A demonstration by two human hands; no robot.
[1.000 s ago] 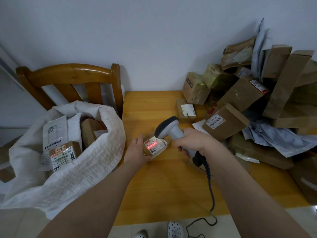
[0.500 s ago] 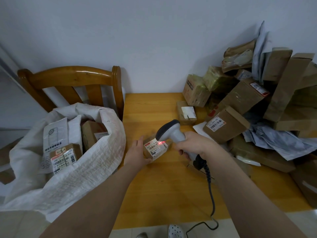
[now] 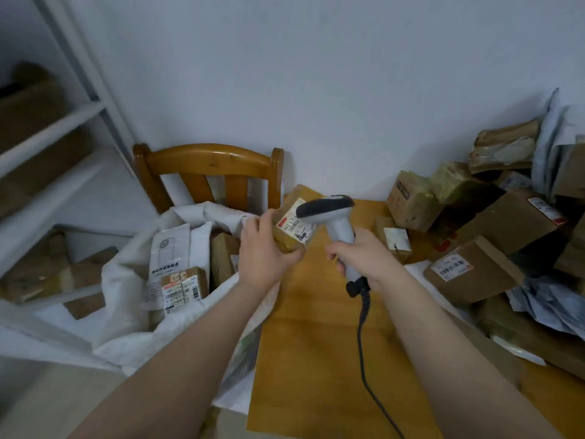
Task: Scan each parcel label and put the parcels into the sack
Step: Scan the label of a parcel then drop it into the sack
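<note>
Parcel in hand: we see one small brown tape-wrapped cardboard parcel (image 3: 285, 240), held clear of the table, above its left edge and just right of the sack's mouth.
Its label: one white printed label (image 3: 292, 228) with a red strip faces us. Its right part is hidden behind the scanner's head.
Long axis: it runs up and slightly right, so the parcel stands nearly on end in the grip.
Left hand: the left hand (image 3: 264, 256) curls its fingers round the parcel's left side and back, with the thumb pressed across the lower front corner.
Right hand: the right hand (image 3: 364, 259) wraps its fingers round the handle of one grey-and-white pistol-shaped plastic barcode scanner (image 3: 329, 212). The scanner's head is just beside the label, and we see no red beam on it.
Way to the sack: the one white woven plastic sack (image 3: 205, 210) lies open to the left of and below the parcel, its rim just beside the left knuckles. We judge the left hand the nearer one, needing only a short swing left and down.
In the sack: we count three parcels showing, namely one flat white mailer (image 3: 167, 248), one brown labelled box (image 3: 185, 285) and one plain brown box (image 3: 221, 258). More may lie beneath.
Left to scan: a heap of brown cardboard boxes and grey bags (image 3: 474, 270) sits on the right of the yellow wooden table (image 3: 316, 359). There are more than ten, too overlapped for an exact count.
Around: one curved-back wooden chair (image 3: 209, 161) stands behind the sack, one black coiled cable (image 3: 365, 301) hangs from the scanner, and white shelving (image 3: 53, 125) holds more boxes at the left.
</note>
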